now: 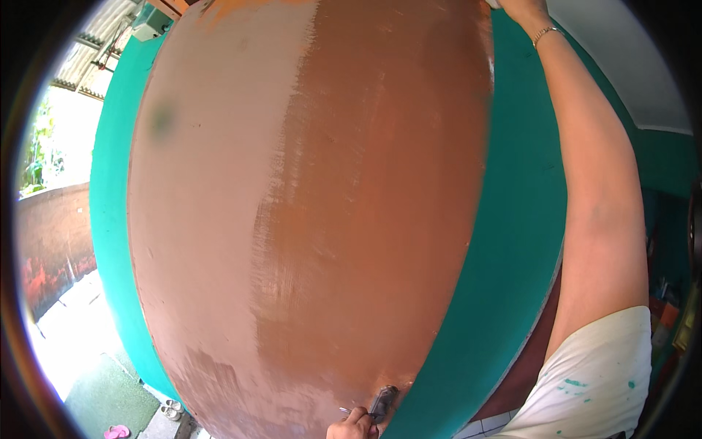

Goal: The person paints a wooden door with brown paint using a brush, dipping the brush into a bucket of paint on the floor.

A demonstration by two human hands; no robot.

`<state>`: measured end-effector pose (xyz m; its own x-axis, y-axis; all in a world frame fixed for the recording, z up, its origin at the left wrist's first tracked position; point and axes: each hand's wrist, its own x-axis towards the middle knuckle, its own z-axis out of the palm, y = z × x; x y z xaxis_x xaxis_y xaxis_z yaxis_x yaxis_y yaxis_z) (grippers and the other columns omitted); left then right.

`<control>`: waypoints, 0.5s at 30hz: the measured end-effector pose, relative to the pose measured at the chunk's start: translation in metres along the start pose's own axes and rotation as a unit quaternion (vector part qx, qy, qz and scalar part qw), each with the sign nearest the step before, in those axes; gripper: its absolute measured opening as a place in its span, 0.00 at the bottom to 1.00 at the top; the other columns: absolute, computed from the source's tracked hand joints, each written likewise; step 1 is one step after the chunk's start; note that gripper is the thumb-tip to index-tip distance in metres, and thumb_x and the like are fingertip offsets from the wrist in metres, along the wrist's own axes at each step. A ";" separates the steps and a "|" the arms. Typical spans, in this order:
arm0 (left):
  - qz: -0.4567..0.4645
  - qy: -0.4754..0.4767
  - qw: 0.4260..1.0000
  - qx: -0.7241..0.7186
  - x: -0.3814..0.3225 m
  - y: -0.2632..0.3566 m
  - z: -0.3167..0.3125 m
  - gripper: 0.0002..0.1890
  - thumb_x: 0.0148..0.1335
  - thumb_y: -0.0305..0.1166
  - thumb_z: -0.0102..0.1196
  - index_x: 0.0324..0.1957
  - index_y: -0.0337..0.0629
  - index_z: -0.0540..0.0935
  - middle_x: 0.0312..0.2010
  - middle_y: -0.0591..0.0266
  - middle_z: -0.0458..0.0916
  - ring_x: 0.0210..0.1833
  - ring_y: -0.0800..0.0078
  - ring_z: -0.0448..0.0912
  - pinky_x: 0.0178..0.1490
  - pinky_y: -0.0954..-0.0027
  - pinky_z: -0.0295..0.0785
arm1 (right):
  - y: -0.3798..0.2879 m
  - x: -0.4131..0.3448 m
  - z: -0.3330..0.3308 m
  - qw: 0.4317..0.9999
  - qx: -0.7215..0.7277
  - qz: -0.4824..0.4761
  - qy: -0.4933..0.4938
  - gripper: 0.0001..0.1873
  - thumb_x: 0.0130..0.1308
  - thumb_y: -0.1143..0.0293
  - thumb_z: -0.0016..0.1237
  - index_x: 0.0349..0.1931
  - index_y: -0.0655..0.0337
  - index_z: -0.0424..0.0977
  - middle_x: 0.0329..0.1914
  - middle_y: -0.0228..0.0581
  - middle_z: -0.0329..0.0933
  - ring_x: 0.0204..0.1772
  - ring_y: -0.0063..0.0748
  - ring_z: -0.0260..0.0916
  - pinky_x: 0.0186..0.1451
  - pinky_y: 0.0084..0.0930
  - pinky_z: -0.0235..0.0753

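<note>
A large wall panel [373, 219] fills the middle of the view. Its right part carries wet-looking darker brown paint with a ragged edge, and its left part is paler, dull brown [197, 181]. At the bottom, my left hand [351, 425] grips a small paint roller [385, 400], whose paint-covered head lies against the panel's lower right. My right arm reaches up along the right side. My right hand [518, 6] is cut off by the top edge, with a bit of something white at its fingertips, beside the panel's upper right edge.
Green bands border the panel on the right [521, 164] and left [112, 164]. Pink slippers [117, 432] and pale shoes [172, 410] lie at lower left, near a green mat [109, 392]. A box-like fixture [151, 23] is at upper left. Shelved clutter [666, 313] sits at far right.
</note>
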<state>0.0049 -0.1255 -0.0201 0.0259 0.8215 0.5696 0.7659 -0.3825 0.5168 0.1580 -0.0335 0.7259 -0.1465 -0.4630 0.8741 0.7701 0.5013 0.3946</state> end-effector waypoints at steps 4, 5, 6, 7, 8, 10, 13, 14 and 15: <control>0.000 -0.024 0.999 -0.025 0.003 -0.003 -0.007 0.09 0.65 0.35 0.54 0.40 0.41 0.80 0.44 0.52 0.78 0.32 0.48 0.82 0.31 0.49 0.78 | -0.036 -0.005 -0.037 0.985 0.011 0.068 -0.160 0.03 0.55 0.77 0.59 0.25 0.65 0.83 0.21 0.44 0.80 0.24 0.33 0.80 0.28 0.31 0.79; 0.001 -0.031 0.999 -0.029 0.002 -0.004 -0.009 0.09 0.65 0.35 0.54 0.41 0.40 0.79 0.44 0.51 0.78 0.32 0.47 0.82 0.32 0.49 0.78 | -0.046 -0.005 -0.045 0.988 0.027 0.090 -0.120 0.03 0.56 0.77 0.58 0.25 0.66 0.82 0.21 0.43 0.80 0.23 0.32 0.80 0.27 0.30 0.78; 0.013 -0.039 0.999 -0.031 0.005 -0.006 -0.012 0.10 0.65 0.35 0.54 0.41 0.39 0.79 0.44 0.51 0.78 0.31 0.47 0.82 0.32 0.49 0.78 | -0.051 -0.003 -0.060 0.990 0.034 0.111 -0.075 0.03 0.56 0.77 0.58 0.25 0.66 0.81 0.21 0.42 0.80 0.23 0.31 0.79 0.26 0.29 0.78; 0.022 -0.048 0.998 -0.033 0.008 -0.008 -0.014 0.10 0.65 0.35 0.54 0.41 0.39 0.78 0.44 0.50 0.78 0.31 0.46 0.82 0.32 0.49 0.78 | -0.053 -0.001 -0.067 0.990 0.043 0.132 -0.030 0.04 0.57 0.76 0.58 0.25 0.67 0.81 0.20 0.41 0.79 0.22 0.30 0.78 0.24 0.29 0.78; 0.027 -0.054 0.997 -0.038 0.010 -0.009 -0.014 0.11 0.65 0.35 0.54 0.41 0.38 0.78 0.44 0.49 0.77 0.31 0.46 0.82 0.32 0.48 0.78 | -0.032 0.015 -0.062 0.988 0.124 0.079 -0.040 0.05 0.58 0.75 0.58 0.26 0.66 0.79 0.21 0.42 0.79 0.21 0.32 0.78 0.25 0.30 0.77; 0.028 -0.067 0.996 -0.044 0.011 -0.010 -0.013 0.12 0.64 0.35 0.55 0.42 0.36 0.77 0.43 0.47 0.77 0.30 0.44 0.81 0.31 0.47 0.77 | -0.025 0.031 -0.041 0.993 0.073 0.082 0.052 0.05 0.58 0.74 0.58 0.26 0.65 0.79 0.23 0.42 0.80 0.21 0.34 0.78 0.27 0.32 0.78; 0.035 -0.077 0.995 -0.048 0.014 -0.011 -0.015 0.13 0.63 0.35 0.56 0.41 0.35 0.78 0.43 0.44 0.76 0.30 0.44 0.82 0.30 0.47 0.78 | -0.013 0.044 -0.008 0.991 0.023 0.022 0.129 0.04 0.57 0.74 0.59 0.26 0.63 0.81 0.23 0.44 0.81 0.24 0.38 0.78 0.32 0.34 0.79; 0.039 -0.074 0.996 -0.041 0.015 -0.013 -0.012 0.13 0.62 0.35 0.57 0.41 0.34 0.78 0.43 0.44 0.76 0.30 0.44 0.82 0.30 0.47 0.78 | -0.007 0.045 -0.001 0.989 0.009 -0.010 0.145 0.03 0.56 0.73 0.59 0.26 0.62 0.81 0.23 0.45 0.81 0.24 0.39 0.79 0.34 0.35 0.79; 0.039 -0.071 0.996 -0.034 0.014 -0.014 -0.010 0.13 0.62 0.35 0.57 0.41 0.34 0.79 0.44 0.43 0.76 0.30 0.45 0.82 0.30 0.48 0.79 | -0.004 0.040 0.004 0.993 0.003 -0.019 0.119 0.03 0.56 0.73 0.59 0.26 0.62 0.81 0.23 0.46 0.81 0.25 0.40 0.79 0.35 0.35 0.79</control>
<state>-0.0121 -0.1128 -0.0134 0.1778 0.8377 0.5164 0.7127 -0.4714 0.5194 0.1463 -0.0508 0.7602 -0.0235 -0.6407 0.7674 0.7637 0.4838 0.4274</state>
